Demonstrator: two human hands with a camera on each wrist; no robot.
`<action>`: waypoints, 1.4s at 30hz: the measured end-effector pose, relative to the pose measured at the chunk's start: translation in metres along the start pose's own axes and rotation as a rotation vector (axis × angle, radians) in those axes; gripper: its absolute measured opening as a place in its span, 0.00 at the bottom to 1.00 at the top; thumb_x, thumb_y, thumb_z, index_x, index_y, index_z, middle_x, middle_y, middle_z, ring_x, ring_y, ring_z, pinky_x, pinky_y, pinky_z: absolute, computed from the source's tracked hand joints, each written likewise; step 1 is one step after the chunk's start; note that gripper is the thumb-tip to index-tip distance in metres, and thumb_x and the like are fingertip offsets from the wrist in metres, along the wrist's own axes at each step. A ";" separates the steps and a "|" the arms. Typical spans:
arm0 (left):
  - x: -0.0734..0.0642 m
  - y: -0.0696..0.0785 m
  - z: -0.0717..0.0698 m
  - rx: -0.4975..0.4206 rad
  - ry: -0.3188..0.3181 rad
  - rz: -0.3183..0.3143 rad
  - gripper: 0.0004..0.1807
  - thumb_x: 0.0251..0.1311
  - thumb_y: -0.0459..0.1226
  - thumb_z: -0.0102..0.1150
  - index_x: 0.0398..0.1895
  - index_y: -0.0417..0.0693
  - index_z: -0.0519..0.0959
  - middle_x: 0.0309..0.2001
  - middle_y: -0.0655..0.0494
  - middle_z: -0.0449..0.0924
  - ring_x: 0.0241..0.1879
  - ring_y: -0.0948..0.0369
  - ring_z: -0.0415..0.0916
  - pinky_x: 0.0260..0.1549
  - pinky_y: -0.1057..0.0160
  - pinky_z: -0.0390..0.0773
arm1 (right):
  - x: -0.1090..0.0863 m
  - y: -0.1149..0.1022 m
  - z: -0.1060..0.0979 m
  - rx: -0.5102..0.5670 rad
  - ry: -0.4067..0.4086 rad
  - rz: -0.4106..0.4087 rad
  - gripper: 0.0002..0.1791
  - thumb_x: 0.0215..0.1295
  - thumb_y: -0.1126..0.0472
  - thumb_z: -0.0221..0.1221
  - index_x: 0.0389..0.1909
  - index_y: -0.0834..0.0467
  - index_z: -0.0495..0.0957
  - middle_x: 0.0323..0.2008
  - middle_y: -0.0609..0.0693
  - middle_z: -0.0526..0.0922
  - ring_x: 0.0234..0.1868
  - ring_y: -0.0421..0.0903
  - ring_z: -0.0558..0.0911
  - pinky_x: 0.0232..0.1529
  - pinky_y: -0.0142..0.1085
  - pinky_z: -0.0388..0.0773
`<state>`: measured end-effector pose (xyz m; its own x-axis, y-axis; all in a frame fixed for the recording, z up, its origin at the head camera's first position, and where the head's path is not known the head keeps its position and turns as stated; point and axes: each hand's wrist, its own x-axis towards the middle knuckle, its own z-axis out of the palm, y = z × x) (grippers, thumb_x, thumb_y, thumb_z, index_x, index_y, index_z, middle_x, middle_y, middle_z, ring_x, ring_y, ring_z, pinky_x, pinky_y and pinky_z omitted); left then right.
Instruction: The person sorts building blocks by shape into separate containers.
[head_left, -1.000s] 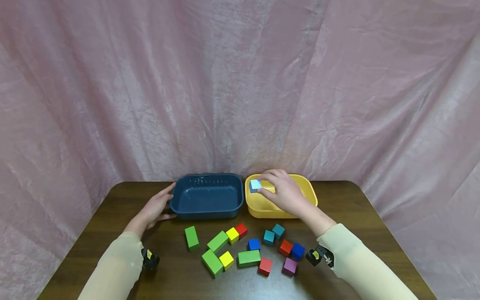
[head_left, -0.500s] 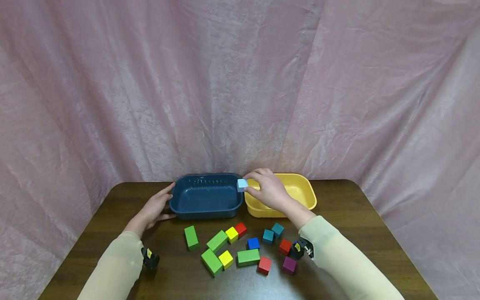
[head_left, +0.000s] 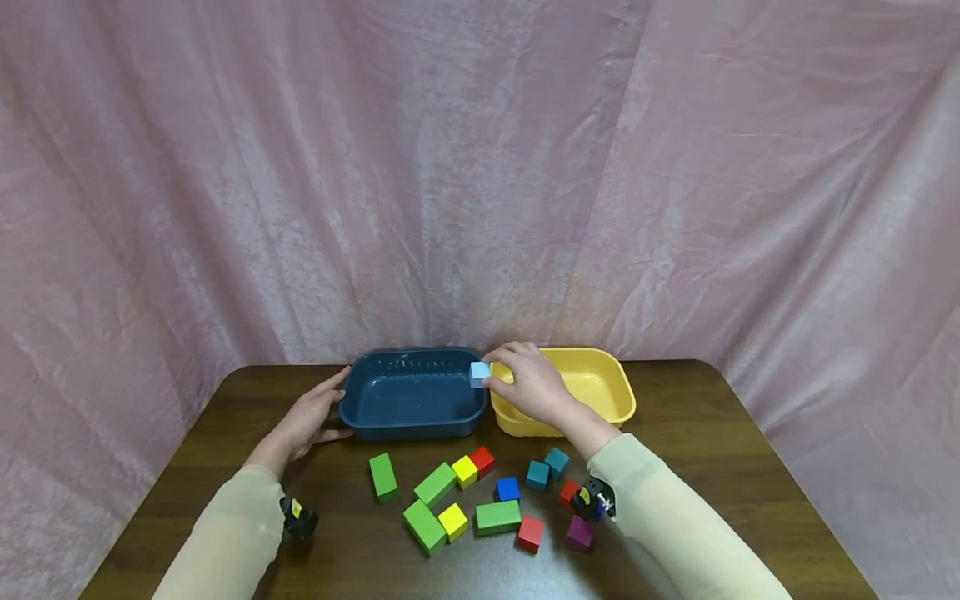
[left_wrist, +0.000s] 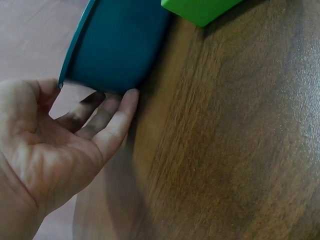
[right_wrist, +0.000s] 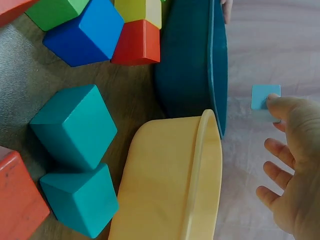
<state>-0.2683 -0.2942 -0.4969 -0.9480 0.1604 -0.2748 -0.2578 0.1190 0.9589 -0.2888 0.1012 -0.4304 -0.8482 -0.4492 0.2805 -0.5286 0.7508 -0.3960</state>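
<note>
In the head view my right hand [head_left: 528, 385] pinches a light blue cube [head_left: 479, 374] between thumb and fingers. That cube hangs above the right end of the dark blue bin [head_left: 420, 431]. The right wrist view shows the light blue cube [right_wrist: 265, 97] held up beyond the bin's rim, the remaining fingers apart from it. At the bin's left end, my left hand [head_left: 306, 419] rests its fingertips against the outside. Seen from the left wrist, the left hand [left_wrist: 60, 155] touches the bin's rim and wall [left_wrist: 117, 47] with fairly straight fingers.
A yellow bin [head_left: 600, 379] stands right beside the dark blue one. In front lie several blocks: green ones [head_left: 498, 517], yellow cubes [head_left: 453, 522], red cubes [head_left: 530, 533], a blue cube [head_left: 507, 489], teal cubes [head_left: 537, 474] and a purple cube [head_left: 579, 533]. A pink curtain [head_left: 480, 167] hangs behind.
My right hand has carried the light blue cube leftward, from above the yellow bin to above the dark blue bin's right end. The left hand has stayed in place.
</note>
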 end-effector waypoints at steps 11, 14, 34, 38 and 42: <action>-0.003 0.000 0.004 0.000 0.004 -0.001 0.32 0.83 0.40 0.34 0.84 0.66 0.44 0.82 0.42 0.35 0.73 0.36 0.56 0.56 0.39 0.77 | 0.006 -0.004 0.012 -0.028 -0.010 0.009 0.20 0.69 0.44 0.65 0.57 0.47 0.84 0.58 0.49 0.80 0.63 0.53 0.71 0.64 0.49 0.70; -0.003 0.000 0.006 0.003 0.004 -0.003 0.32 0.83 0.40 0.33 0.84 0.66 0.44 0.82 0.41 0.34 0.73 0.36 0.55 0.56 0.39 0.77 | 0.007 -0.007 0.015 -0.029 -0.018 0.019 0.21 0.68 0.44 0.66 0.58 0.48 0.84 0.60 0.50 0.79 0.64 0.53 0.70 0.64 0.50 0.69; 0.008 0.001 0.009 0.015 0.024 0.000 0.31 0.83 0.39 0.32 0.84 0.65 0.44 0.82 0.43 0.36 0.73 0.36 0.56 0.55 0.39 0.78 | -0.014 0.013 -0.008 -0.008 0.054 0.020 0.28 0.68 0.45 0.66 0.66 0.48 0.78 0.63 0.50 0.78 0.66 0.54 0.69 0.66 0.53 0.69; 0.009 0.001 0.010 0.014 0.021 -0.001 0.31 0.83 0.39 0.32 0.84 0.66 0.44 0.82 0.43 0.36 0.73 0.36 0.56 0.55 0.39 0.78 | -0.022 0.016 -0.018 -0.001 0.090 -0.017 0.28 0.68 0.46 0.66 0.66 0.49 0.79 0.62 0.50 0.78 0.65 0.54 0.70 0.64 0.53 0.70; 0.010 0.002 0.011 0.014 0.020 0.002 0.32 0.82 0.39 0.31 0.84 0.65 0.43 0.82 0.42 0.37 0.73 0.36 0.57 0.55 0.40 0.78 | -0.033 0.019 -0.029 0.012 0.131 -0.039 0.28 0.68 0.44 0.66 0.66 0.49 0.79 0.61 0.49 0.78 0.65 0.54 0.70 0.64 0.53 0.70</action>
<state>-0.2757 -0.2818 -0.4986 -0.9522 0.1406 -0.2712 -0.2534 0.1320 0.9583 -0.2700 0.1439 -0.4219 -0.8161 -0.4099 0.4073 -0.5618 0.7278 -0.3933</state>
